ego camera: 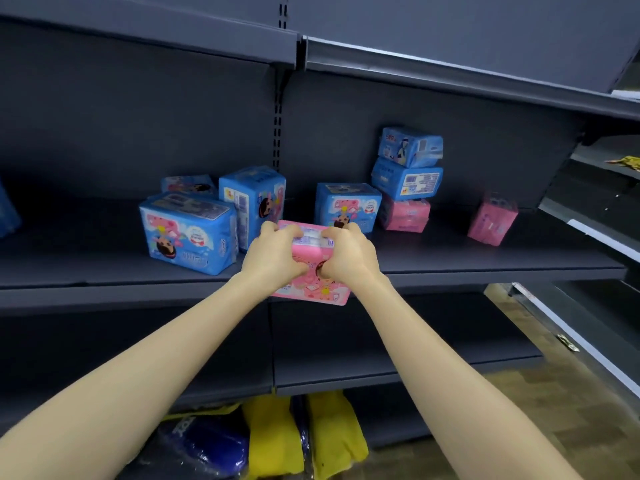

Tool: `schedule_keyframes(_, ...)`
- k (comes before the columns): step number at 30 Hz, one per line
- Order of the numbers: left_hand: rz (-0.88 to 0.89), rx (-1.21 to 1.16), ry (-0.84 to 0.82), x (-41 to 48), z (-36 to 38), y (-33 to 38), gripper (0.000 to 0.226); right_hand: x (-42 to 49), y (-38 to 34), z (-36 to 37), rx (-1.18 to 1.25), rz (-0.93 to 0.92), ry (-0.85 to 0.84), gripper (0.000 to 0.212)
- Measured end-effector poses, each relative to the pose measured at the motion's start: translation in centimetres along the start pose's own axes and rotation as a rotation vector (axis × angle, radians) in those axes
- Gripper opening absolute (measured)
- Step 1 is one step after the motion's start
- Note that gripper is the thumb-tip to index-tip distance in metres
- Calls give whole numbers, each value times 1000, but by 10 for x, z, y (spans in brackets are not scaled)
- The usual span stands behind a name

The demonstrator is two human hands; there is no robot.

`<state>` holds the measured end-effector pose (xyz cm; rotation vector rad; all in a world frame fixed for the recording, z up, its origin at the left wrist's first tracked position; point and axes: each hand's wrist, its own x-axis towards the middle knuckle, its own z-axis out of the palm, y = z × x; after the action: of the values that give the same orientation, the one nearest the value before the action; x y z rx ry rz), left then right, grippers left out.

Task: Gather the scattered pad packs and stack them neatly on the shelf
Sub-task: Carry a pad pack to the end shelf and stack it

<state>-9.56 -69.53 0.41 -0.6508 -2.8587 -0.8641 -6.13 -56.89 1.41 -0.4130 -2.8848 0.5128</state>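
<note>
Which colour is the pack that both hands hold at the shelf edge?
The held pack is pink, with small cartoon prints on its front; the head view shows it.

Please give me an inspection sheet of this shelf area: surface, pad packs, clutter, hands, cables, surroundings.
Surface: dark shelf, mostly bare.
Job's things: pink pack held at the shelf's front edge; stack of three, two blue over one pink; large blue pack and others scattered; lone pink pack at right.
Clutter: nothing seen on this shelf.
Grippers: left hand and right hand, fingers gripping the pink pack.
Cables: nothing seen.
Surroundings: yellow bags on the bottom shelf.
</note>
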Motion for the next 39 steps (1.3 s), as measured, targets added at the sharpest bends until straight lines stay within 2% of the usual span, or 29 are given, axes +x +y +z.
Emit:
schedule_keyframes(7, -75, -34, 39, -66, -19, -22, 63, -54, -30, 17, -67, -92, 2, 40)
schedule_keyframes(13, -207, -45, 126, -126, -46, -59, 66, -97, -76, 35, -32, -202, -48, 40)
schedule_keyframes(20, -453, -46, 252, -201, -83, -119, 66, -135, -158, 71, 37, -348, -209, 38)
schedule_keyframes(27, -709, -19, 367, -266, -117, -173, 68, -165, -236, 116, 91, -579, -369, 42)
schedule_keyframes(32, -889, 13, 434, -297, -139, -205, 67, -176, -290, 141, 85, -765, -451, 35)
schedule_keyframes(39, -1093, 56, 523, -317, -167, -238, 67, -179, -356, 167, 116, -965, -554, 35)
